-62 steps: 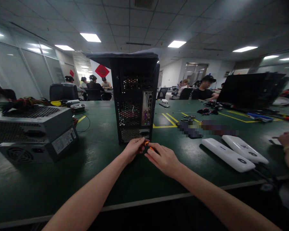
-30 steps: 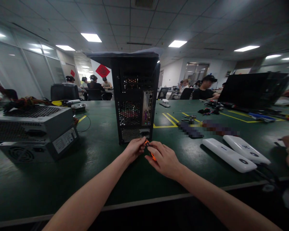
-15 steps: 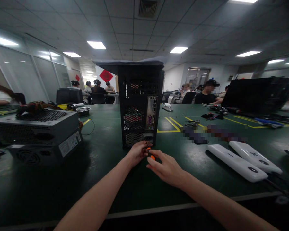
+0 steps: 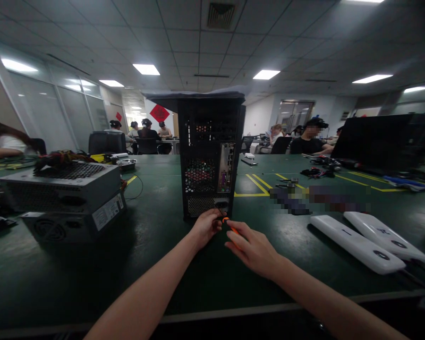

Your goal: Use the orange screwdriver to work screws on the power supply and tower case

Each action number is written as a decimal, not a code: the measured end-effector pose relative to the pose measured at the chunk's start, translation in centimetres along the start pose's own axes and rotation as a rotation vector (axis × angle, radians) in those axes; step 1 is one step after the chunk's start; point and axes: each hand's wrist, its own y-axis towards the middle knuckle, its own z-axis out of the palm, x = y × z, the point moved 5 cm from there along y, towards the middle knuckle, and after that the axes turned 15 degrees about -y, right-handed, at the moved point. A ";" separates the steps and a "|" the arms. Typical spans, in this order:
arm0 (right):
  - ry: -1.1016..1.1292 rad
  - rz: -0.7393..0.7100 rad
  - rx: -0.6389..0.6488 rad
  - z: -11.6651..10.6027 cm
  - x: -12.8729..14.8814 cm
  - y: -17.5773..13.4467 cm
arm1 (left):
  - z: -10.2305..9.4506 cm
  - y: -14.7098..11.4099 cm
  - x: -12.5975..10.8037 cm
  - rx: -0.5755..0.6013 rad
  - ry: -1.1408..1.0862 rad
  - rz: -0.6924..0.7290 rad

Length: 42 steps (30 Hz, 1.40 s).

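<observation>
A black computer tower (image 4: 210, 156) stands upright on the green table, its rear panel facing me. My right hand (image 4: 257, 245) grips a screwdriver by its orange-and-black handle (image 4: 236, 231), low in front of the tower's right side. The dark shaft points up and left toward the power supply (image 4: 207, 205) at the bottom of that panel. Beside it, my left hand (image 4: 208, 226) is closed, its fingertips pinched at the shaft. Whether those fingers also hold a screw is too small to see, and the tip's contact with the panel is unclear.
Two stacked grey power supplies (image 4: 67, 198) sit at left, a metal bowl (image 4: 126, 164) behind them. Two white numbered devices (image 4: 356, 243) with cables lie at right. Another black case (image 4: 382, 144) stands farther right. Several people sit in the background.
My view has shifted slightly left, so everything appears farther right. The orange handle has turned in my right hand's fingers. My left hand stays at the shaft near the tower's base.
</observation>
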 end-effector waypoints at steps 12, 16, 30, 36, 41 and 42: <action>0.034 0.221 -0.158 0.5 -2.6 -0.6 | -0.1 -0.1 0.0 -0.016 -0.004 0.040; -0.044 0.116 -0.101 0.0 -2.2 -0.5 | -0.1 -0.1 0.1 -0.026 -0.013 0.039; -0.160 -0.056 -0.117 0.9 -0.4 -0.6 | 0.4 -0.2 0.2 0.015 0.069 0.033; -0.164 -0.050 -0.129 1.0 -0.3 -0.6 | 0.6 -0.2 0.2 -0.028 0.084 0.032; -0.228 -0.129 -0.087 1.0 0.1 -0.5 | 0.3 0.0 0.3 -0.058 0.107 0.031; -0.248 -0.157 -0.083 0.9 0.3 -0.5 | 0.2 0.0 0.4 -0.057 0.113 0.037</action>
